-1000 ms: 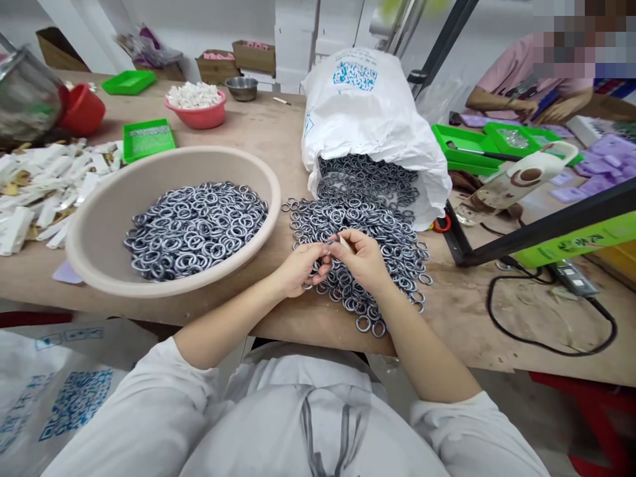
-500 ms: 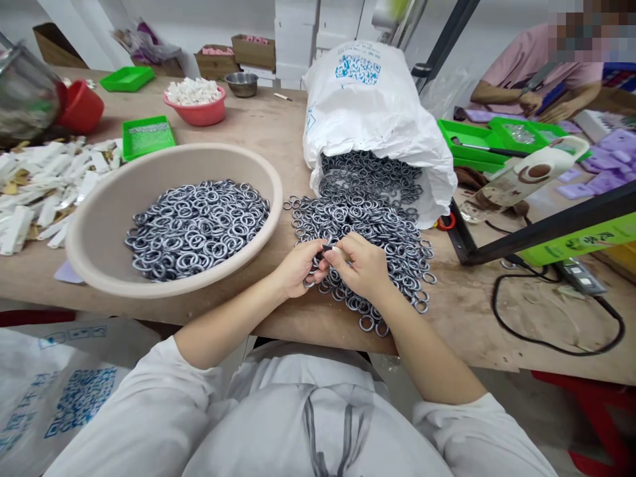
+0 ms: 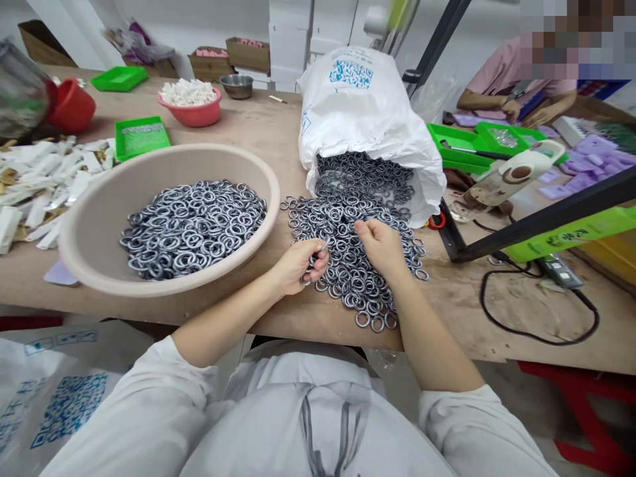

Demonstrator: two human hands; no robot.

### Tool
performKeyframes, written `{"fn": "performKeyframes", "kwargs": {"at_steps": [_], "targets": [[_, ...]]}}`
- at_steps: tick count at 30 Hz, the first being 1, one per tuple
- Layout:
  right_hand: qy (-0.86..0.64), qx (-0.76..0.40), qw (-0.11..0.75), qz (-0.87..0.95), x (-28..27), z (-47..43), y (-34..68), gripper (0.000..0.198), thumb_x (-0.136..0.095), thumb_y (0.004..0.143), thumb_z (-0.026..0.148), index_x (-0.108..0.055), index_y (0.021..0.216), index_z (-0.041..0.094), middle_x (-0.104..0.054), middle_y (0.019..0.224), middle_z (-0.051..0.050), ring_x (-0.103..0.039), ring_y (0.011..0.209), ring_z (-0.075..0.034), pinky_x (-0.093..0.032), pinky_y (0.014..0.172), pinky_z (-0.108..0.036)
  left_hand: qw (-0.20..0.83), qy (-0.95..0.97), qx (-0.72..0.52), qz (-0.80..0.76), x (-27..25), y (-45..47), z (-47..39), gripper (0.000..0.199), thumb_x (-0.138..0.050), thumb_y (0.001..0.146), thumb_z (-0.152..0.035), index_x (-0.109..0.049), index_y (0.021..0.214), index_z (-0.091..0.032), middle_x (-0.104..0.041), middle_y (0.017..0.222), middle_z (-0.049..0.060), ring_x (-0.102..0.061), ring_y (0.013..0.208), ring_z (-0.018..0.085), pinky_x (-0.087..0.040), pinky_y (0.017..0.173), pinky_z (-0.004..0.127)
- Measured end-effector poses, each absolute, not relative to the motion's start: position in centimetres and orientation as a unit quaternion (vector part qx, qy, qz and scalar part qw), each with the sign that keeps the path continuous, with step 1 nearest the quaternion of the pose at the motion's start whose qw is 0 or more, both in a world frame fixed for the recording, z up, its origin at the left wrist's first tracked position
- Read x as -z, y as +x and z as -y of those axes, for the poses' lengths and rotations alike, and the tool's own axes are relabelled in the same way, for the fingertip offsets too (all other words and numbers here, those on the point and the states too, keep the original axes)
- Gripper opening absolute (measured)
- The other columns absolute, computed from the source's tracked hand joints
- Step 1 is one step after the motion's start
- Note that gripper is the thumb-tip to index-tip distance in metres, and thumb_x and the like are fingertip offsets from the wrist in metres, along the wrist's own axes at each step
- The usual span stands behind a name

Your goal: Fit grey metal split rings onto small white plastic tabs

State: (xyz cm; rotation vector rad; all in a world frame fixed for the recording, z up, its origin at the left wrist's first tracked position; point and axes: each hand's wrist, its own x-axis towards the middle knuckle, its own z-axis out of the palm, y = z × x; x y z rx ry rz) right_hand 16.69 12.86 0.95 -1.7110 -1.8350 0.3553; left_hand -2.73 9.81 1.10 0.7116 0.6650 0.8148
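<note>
1. Left hand (image 3: 301, 266): fingers curled round metallic-grey rings (image 3: 326, 244), one pinched at thumb and forefinger.
2. Right hand (image 3: 385, 252): partly curled over ring pile (image 3: 348, 288); unable to tell whether anything in grip.
3. Ring pile: below and between both hands, close to tabletop's front edge.
4. Open room: bare tabletop (image 3: 447, 315) right of right forearm; narrow strip between pile and beige basin (image 3: 97, 232).
5. Beige basin: left of left hand, ring-filled.
6. White sack (image 3: 368, 116): beyond hands, rings at open mouth.
</note>
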Motion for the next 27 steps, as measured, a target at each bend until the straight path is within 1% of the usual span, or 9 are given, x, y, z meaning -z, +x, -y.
{"fn": "performKeyframes", "kwargs": {"at_steps": [2, 4, 7, 9, 12, 15, 19, 23, 27], "targets": [[-0.651, -0.104, 0.234, 0.715, -0.8, -12.9, 16.8, 0.035, -0.056, 0.089, 0.053, -0.067, 0.087, 0.02, -0.065, 0.085, -0.005, -0.056, 0.075, -0.02, -0.03, 0.061, -0.028, 0.806, 0.296, -0.401, -0.32, -1.1, -3.0, -10.2, 0.013, -0.051, 0.079, -0.025, -0.05, 0.068, -0.017, -0.043, 0.052, -0.005, -0.036, 0.035, 0.004, -0.02, 0.031, 0.015], [-0.643, -0.068, 0.174, 0.743, -0.6, -12.6, 16.3, 0.034, -0.064, 0.084, 0.053, -0.069, 0.099, 0.022, -0.067, 0.098, -0.007, -0.059, 0.082, -0.022, -0.032, 0.061, -0.029, 0.803, 0.268, -0.421, -0.326, -0.9, -3.3, -10.6, 0.01, -0.05, 0.074, -0.022, -0.057, 0.077, -0.015, -0.046, 0.055, -0.004, -0.039, 0.038, 0.005, -0.023, 0.031, 0.014], [-0.64, -0.035, 0.111, 0.759, -0.6, -12.2, 15.2, 0.029, -0.063, 0.086, 0.048, -0.07, 0.1, 0.024, -0.066, 0.101, -0.007, -0.061, 0.082, -0.023, -0.032, 0.06, -0.029, 0.789, 0.255, -0.444, -0.34, -0.6, -3.7, -11.2, 0.024, -0.052, 0.069, -0.016, -0.062, 0.091, -0.016, -0.054, 0.063, -0.003, -0.046, 0.042, 0.006, -0.025, 0.03, 0.013], [-0.645, -0.027, 0.087, 0.759, -0.6, -12.1, 14.7, 0.024, -0.058, 0.09, 0.042, -0.07, 0.1, 0.024, -0.066, 0.101, -0.007, -0.062, 0.08, -0.023, -0.033, 0.06, -0.03, 0.783, 0.247, -0.446, -0.356, -0.4, -3.8, -11.4, 0.022, -0.053, 0.067, -0.015, -0.061, 0.088, -0.017, -0.055, 0.065, -0.002, -0.048, 0.043, 0.006, -0.024, 0.03, 0.013], [-0.65, -0.021, 0.075, 0.756, -0.6, -12.2, 14.7, 0.023, -0.052, 0.093, 0.036, -0.07, 0.103, 0.025, -0.065, 0.104, -0.008, -0.063, 0.081, -0.023, -0.034, 0.061, -0.032, 0.794, 0.23, -0.43, -0.362, -0.3, -3.8, -11.5, 0.011, -0.057, 0.072, -0.025, -0.058, 0.077, -0.016, -0.052, 0.062, -0.002, -0.045, 0.041, 0.005, -0.019, 0.029, 0.013], [-0.648, -0.018, 0.067, 0.759, -0.7, -12.4, 14.9, 0.025, -0.052, 0.094, 0.038, -0.069, 0.106, 0.025, -0.065, 0.105, -0.008, -0.063, 0.081, -0.024, -0.035, 0.062, -0.032, 0.798, 0.231, -0.419, -0.365, -0.3, -3.6, -11.4, 0.025, -0.068, 0.073, -0.037, -0.054, 0.076, -0.016, -0.051, 0.061, -0.004, -0.041, 0.038, 0.003, -0.015, 0.029, 0.012], [-0.646, -0.028, 0.071, 0.76, -0.7, -12.4, 15.2, 0.024, -0.053, 0.094, 0.04, -0.07, 0.101, 0.024, -0.066, 0.103, -0.008, -0.062, 0.082, -0.023, -0.033, 0.061, -0.031, 0.76, 0.282, -0.44, -0.387, -0.3, -3.3, -11.2, 0.04, -0.079, 0.068, -0.041, -0.046, 0.074, -0.019, -0.054, 0.061, -0.005, -0.041, 0.037, 0.002, -0.013, 0.03, 0.012], [-0.625, -0.054, 0.098, 0.773, -0.4, -12.1, 15.2, 0.035, -0.057, 0.089, 0.054, -0.072, 0.096, 0.024, -0.066, 0.097, -0.007, -0.062, 0.083, -0.023, -0.031, 0.059, -0.03, 0.728, 0.32, -0.448, -0.408, -0.2, -3.2, -11.3, 0.044, -0.073, 0.073, -0.052, -0.043, 0.072, -0.019, -0.053, 0.058, -0.006, -0.04, 0.035, 0.003, -0.012, 0.03, 0.013], [-0.616, -0.053, 0.112, 0.778, 0.1, -12.0, 14.7, 0.027, -0.064, 0.086, 0.046, -0.071, 0.104, 0.027, -0.066, 0.101, -0.005, -0.062, 0.084, -0.021, -0.031, 0.059, -0.029, 0.693, 0.351, -0.458, -0.431, -0.1, -2.9, -11.3, 0.041, -0.068, 0.077, -0.052, -0.045, 0.071, -0.019, -0.051, 0.056, -0.005, -0.041, 0.035, 0.003, -0.013, 0.03, 0.014]]}}
